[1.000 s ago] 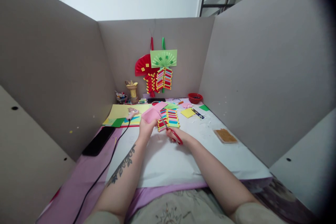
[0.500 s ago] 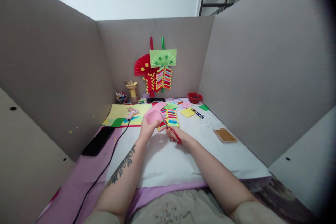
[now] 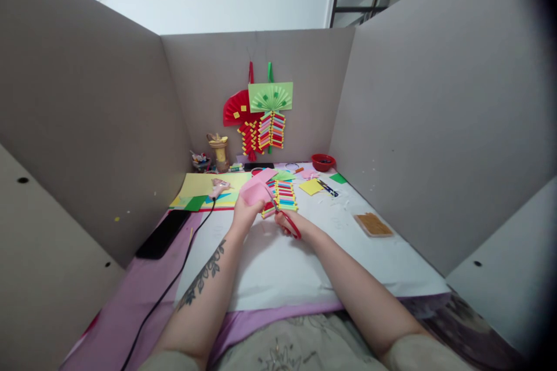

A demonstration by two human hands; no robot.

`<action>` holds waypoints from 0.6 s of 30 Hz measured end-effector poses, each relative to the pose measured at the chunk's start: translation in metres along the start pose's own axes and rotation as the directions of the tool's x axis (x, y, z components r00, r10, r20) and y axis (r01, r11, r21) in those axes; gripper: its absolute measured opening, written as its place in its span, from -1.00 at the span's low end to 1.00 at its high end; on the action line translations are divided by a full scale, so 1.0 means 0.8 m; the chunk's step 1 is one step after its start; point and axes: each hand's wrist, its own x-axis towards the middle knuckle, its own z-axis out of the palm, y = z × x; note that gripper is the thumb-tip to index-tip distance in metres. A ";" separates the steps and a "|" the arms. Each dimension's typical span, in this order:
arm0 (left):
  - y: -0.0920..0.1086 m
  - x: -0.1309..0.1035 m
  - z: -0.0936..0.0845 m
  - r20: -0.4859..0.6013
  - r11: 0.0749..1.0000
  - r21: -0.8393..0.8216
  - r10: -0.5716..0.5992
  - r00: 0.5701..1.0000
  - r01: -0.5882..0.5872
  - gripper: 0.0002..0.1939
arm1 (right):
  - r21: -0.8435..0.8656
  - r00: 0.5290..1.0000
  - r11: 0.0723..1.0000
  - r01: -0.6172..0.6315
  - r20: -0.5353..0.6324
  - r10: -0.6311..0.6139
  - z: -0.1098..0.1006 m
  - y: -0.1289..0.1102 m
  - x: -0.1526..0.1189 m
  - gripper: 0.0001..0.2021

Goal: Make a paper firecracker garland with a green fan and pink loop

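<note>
My left hand [image 3: 249,210] is closed on a sheet of pink paper [image 3: 255,191], thumb on top, held above the table. In my right hand [image 3: 285,222] are red-handled scissors [image 3: 295,226], their blades pointing up and left at the right edge of the pink paper. Whether the blades are apart is too small to tell. Just behind both hands lie rows of rolled paper tubes [image 3: 285,194] in several colours with yellow ends, partly hidden by the paper and my hands.
To the left, a hot glue gun [image 3: 219,187] rests on coloured sheets, its black cord [image 3: 187,258] running forward past a black phone [image 3: 164,234]. A box of brown sticks [image 3: 373,224], a red bowl [image 3: 323,162] and a craft knife [image 3: 327,188] lie right. Paper fan decorations [image 3: 270,97] hang behind.
Hardly anything differs. The pink paper and scissor blades have shifted very slightly, while both hands keep their grip in the same place.
</note>
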 end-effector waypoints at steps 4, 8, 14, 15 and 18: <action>-0.002 0.000 -0.001 0.013 1.000 0.009 0.024 1.000 -0.024 -0.65 | 0.018 0.999 0.999 -0.047 -0.007 0.047 0.001 0.009 0.007 -0.63; -0.002 0.000 -0.001 0.008 0.999 0.007 0.033 0.999 -0.033 -0.68 | 0.054 1.000 0.998 -0.009 0.000 0.009 0.001 0.019 0.013 -0.63; -0.001 0.000 -0.001 0.004 0.999 -0.004 0.034 0.999 -0.033 -0.73 | 0.119 0.999 0.993 -0.006 0.041 0.001 -0.001 0.015 0.011 -0.67; -0.002 0.000 -0.001 0.008 0.999 -0.002 0.036 0.999 -0.036 -0.74 | 0.126 0.999 0.992 -0.017 0.043 0.012 -0.002 0.014 0.011 -0.68; -0.005 0.001 -0.002 0.024 0.999 0.009 0.047 0.999 -0.047 -0.76 | 0.133 0.999 0.991 -0.028 0.035 0.024 -0.002 0.009 0.009 -0.72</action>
